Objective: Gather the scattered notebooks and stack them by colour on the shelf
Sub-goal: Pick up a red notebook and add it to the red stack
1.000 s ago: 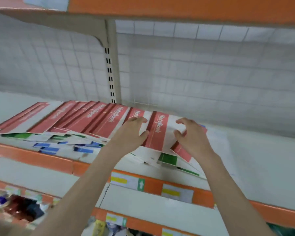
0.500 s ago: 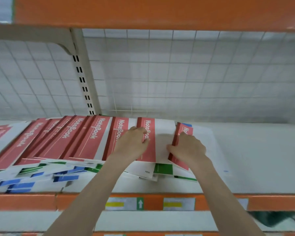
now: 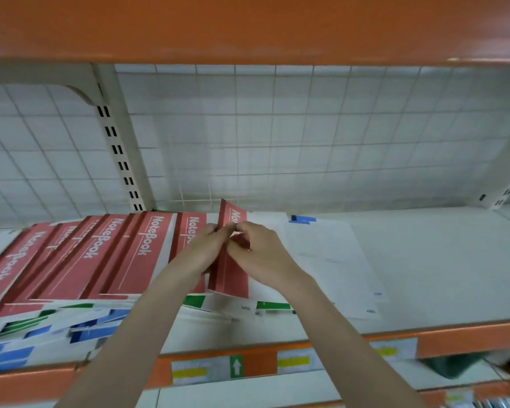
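1. Both forearms reach up and forward over the shelf [image 3: 424, 275], the hands meeting at its middle.
2. The left hand [image 3: 202, 251] has its fingers curled onto the left edge of a red notebook [image 3: 228, 275].
3. The right hand [image 3: 262, 254] pinches the same notebook from the right, fingers bent and together.
4. The notebook stands tilted up on edge, atop the spread of red notebooks [image 3: 100, 257], with blue and green ones beneath.

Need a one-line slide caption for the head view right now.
Both hands, left hand and right hand, lift a red notebook on edge beside the fanned red row on the shelf.
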